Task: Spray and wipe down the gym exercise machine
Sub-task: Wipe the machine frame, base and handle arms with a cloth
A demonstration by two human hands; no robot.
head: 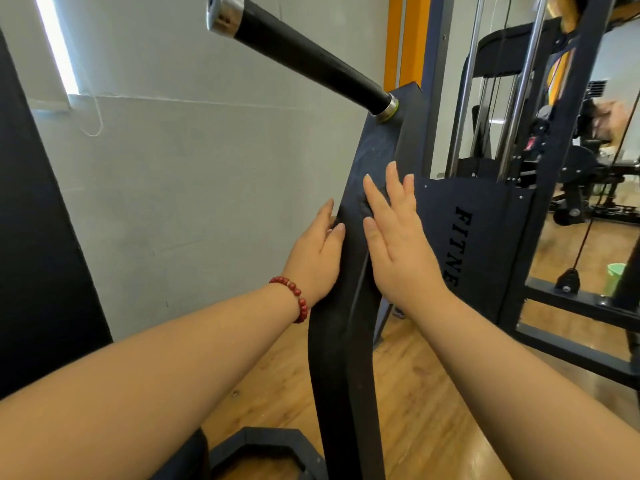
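The fingers point(394, 181) of the right hand point(398, 247) lie straight and spread, pressing flat on the machine's black upright arm point(339, 375). Something dark is bunched under them; I cannot tell what. The left hand point(317, 258) grips the arm's left edge, thumb in front. A black handle bar point(311, 57) juts out above.

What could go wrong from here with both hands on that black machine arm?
1. The handle juts out above the hands toward the head; leaning in could mean a bump.
2. Whitish streaks show above the right hand; the wipe may miss them.
3. The left hand grips the edge of the machine arm; if the arm pivots, fingers might get pinched.
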